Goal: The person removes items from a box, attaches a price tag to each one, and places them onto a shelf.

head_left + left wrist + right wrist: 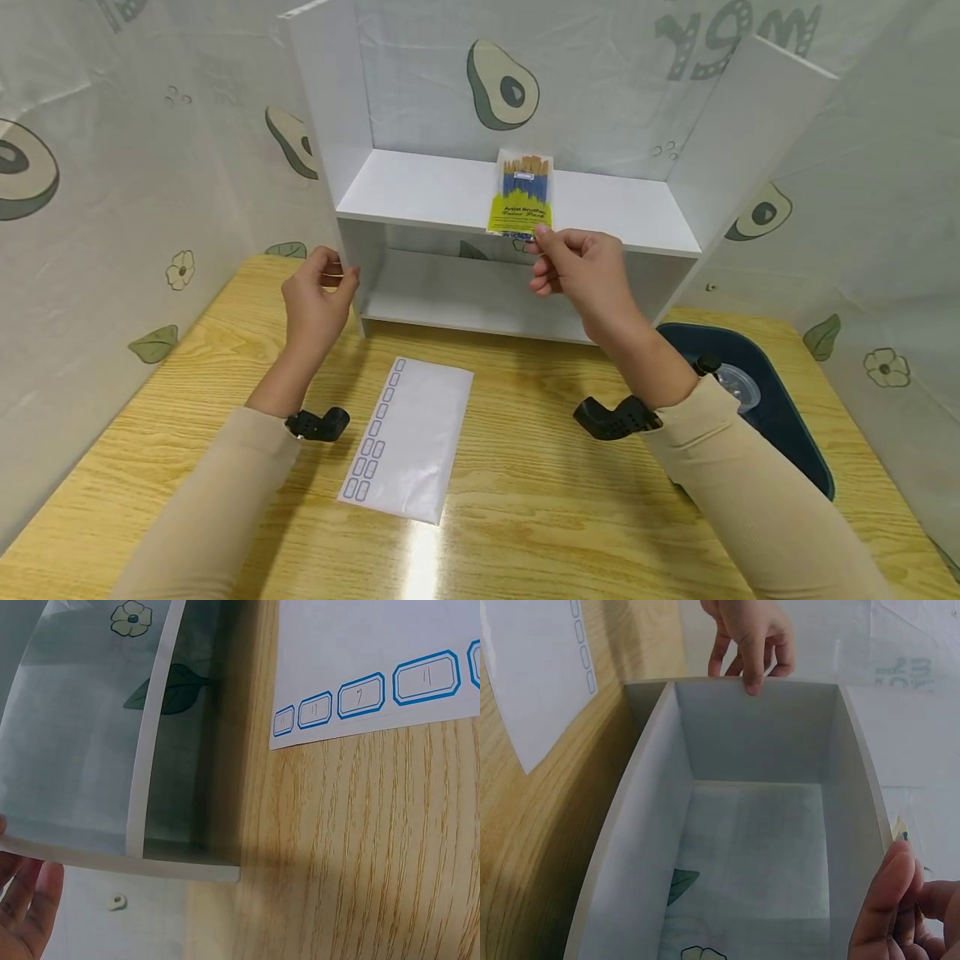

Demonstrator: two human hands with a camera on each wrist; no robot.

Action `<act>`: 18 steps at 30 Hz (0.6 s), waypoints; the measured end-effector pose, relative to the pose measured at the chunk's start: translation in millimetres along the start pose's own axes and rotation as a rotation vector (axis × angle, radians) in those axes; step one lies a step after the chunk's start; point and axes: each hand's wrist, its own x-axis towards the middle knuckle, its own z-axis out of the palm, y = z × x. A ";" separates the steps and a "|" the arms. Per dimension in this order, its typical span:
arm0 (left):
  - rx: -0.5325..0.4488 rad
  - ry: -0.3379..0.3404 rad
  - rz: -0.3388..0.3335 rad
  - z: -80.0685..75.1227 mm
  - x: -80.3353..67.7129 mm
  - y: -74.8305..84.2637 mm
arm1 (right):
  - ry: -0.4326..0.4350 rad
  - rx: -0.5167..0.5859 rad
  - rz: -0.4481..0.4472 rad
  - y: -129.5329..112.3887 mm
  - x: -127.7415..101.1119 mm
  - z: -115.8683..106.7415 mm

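Observation:
A white shelf unit stands at the back of the table. On its upper board is a clear pack of artist brushes with a yellow and blue label. My right hand pinches the pack's lower front corner between thumb and finger; in the right wrist view only a sliver of the pack shows. My left hand holds the front edge of the unit's left side panel, the thumb on the near side and the fingers on the outer side, as the right wrist view shows.
A white sheet with blue-framed label boxes lies on the wooden table before the shelf. At the right, partly under my right sleeve, is a dark blue tray holding a clear round plastic item. Patterned sheeting hangs behind.

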 end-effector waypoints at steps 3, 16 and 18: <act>0.006 0.001 0.003 -0.1 -0.5 0.3 | 0.012 -0.002 -0.024 1.3 -1.2 -0.5; 0.000 0.007 0.019 0.4 -0.2 -0.5 | -0.005 -0.066 -0.126 11.7 -14.0 -17.7; -0.001 0.009 0.019 0.2 -0.4 -0.6 | -0.033 -0.125 -0.151 13.3 -20.8 -26.2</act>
